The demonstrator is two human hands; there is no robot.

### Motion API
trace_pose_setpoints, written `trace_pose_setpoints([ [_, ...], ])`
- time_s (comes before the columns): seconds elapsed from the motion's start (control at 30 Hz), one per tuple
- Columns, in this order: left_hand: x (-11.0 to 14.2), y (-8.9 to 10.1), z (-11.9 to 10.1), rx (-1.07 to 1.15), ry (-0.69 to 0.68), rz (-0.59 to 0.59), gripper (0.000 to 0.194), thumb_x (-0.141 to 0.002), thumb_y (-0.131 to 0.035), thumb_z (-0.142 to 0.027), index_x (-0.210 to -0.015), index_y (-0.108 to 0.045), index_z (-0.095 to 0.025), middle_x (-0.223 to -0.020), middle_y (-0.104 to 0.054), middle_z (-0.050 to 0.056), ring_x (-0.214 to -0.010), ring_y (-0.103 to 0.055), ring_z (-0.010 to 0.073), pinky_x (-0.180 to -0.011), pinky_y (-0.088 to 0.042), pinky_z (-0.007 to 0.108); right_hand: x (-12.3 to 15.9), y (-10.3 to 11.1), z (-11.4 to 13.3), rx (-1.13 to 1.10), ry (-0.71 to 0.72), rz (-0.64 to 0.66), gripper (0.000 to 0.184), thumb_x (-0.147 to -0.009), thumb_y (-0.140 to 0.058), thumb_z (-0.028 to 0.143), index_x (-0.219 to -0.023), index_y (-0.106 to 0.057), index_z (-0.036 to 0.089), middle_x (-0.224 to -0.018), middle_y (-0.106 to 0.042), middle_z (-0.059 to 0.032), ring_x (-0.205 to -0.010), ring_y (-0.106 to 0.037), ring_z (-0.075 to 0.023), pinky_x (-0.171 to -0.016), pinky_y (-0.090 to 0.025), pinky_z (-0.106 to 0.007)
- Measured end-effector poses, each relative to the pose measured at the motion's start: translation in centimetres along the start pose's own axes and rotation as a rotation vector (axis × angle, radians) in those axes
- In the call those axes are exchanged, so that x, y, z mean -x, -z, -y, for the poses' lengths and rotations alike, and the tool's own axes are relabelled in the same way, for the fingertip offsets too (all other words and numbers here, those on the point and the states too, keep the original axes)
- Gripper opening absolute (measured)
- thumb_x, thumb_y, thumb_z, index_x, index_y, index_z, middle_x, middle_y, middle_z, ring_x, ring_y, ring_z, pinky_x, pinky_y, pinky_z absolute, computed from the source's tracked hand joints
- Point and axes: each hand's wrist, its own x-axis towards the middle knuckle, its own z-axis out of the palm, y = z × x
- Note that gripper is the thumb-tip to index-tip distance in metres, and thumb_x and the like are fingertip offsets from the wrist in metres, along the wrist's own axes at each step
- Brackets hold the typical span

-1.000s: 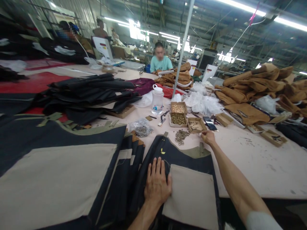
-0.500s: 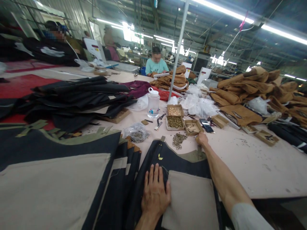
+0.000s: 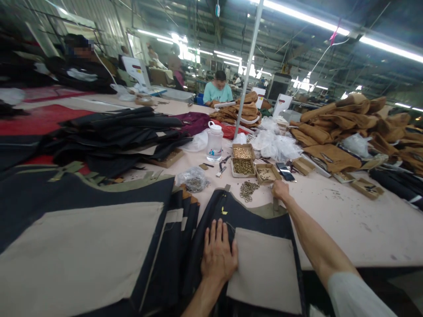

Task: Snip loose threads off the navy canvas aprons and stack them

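My left hand [image 3: 218,253] lies flat, fingers stretched out, on a dark garment piece [image 3: 203,233] beside its beige patch [image 3: 264,268]. A small yellow mark [image 3: 224,210] shows just above the fingertips. My right hand [image 3: 280,190] is closed at the top right of that piece, above an olive fabric tab [image 3: 275,207]; what its fingers hold is hidden. Just beyond it stands a small cardboard box [image 3: 267,173] with a few metal bits. Metal rings [image 3: 248,190] lie in a pile left of it.
More dark pieces with beige patches [image 3: 99,251] lie at the left. Behind are boxes of brass-coloured fasteners [image 3: 243,167], a water bottle [image 3: 214,143], a phone [image 3: 285,171] and a pole [image 3: 247,66]. Brown garments [image 3: 343,116] are heaped right. A person [image 3: 218,90] sits across the table.
The view has shifted slightly, so the near things sit a little farther right. My left hand stays flat on the garment piece; my right hand remains closed near the tab, slightly lower.
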Motion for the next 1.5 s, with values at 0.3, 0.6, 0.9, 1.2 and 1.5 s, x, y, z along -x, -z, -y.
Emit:
trace_pose_setpoints([
  [0.3, -0.3, 1.3, -1.3, 0.074, 0.048, 0.034, 0.065, -0.098, -0.050, -0.038, -0.155, -0.048, -0.006, -0.165, -0.039, 0.018, -0.158, -0.028, 0.0368, -0.129, -0.022, 0.057, 7.9, -1.2, -4.1, -0.099, 0.197, 0.048, 0.019, -0.097, -0.051, 0.021, -0.088, -0.067, 0.017, -0.089, -0.073, -0.0088, -0.082, -0.064, -0.0190, -0.071, -0.038, -0.025],
  [0.6, -0.4, 1.3, -1.3, 0.040, 0.038, 0.041, 0.063, -0.098, -0.048, -0.036, -0.153, -0.049, -0.005, -0.165, -0.040, 0.018, -0.157, -0.029, 0.0361, -0.130, -0.021, 0.056, 10.4, -3.7, -4.5, -0.155, 0.238, 0.027, 0.011, -0.095, -0.054, 0.020, -0.089, -0.062, 0.019, -0.087, -0.069, -0.0065, -0.081, -0.061, -0.0192, -0.071, -0.035, -0.025],
  [0.9, -0.5, 0.1, -0.4, 0.023, 0.012, 0.002, 0.066, -0.097, -0.049, -0.036, -0.157, -0.046, -0.009, -0.164, -0.042, 0.016, -0.157, -0.031, 0.0363, -0.129, -0.025, 0.058, 10.3, -4.1, -4.7, -0.231, 0.316, -0.015, 0.008, -0.092, -0.053, 0.020, -0.087, -0.060, 0.021, -0.088, -0.068, -0.0058, -0.083, -0.061, -0.0206, -0.074, -0.040, -0.027],
  [1.2, -0.6, 0.6, -0.9, 0.036, 0.028, 0.045, 0.065, -0.098, -0.048, -0.037, -0.156, -0.047, -0.007, -0.165, -0.040, 0.016, -0.158, -0.028, 0.0359, -0.130, -0.022, 0.057, 9.5, -3.5, -5.2, -0.293, 0.283, 0.033, 0.009, -0.087, -0.054, 0.023, -0.081, -0.060, 0.021, -0.081, -0.069, -0.0054, -0.079, -0.061, -0.0207, -0.072, -0.041, -0.026],
  [1.5, -0.7, 1.1, -1.4, 0.062, 0.039, 0.055, 0.064, -0.098, -0.049, -0.036, -0.156, -0.047, -0.008, -0.166, -0.039, 0.016, -0.158, -0.027, 0.0365, -0.130, -0.022, 0.058, 9.1, -2.6, -5.8, -0.338, 0.278, 0.126, 0.015, -0.083, -0.056, 0.029, -0.076, -0.064, 0.019, -0.069, -0.064, -0.0019, -0.067, -0.056, -0.0173, -0.063, -0.037, -0.026],
])
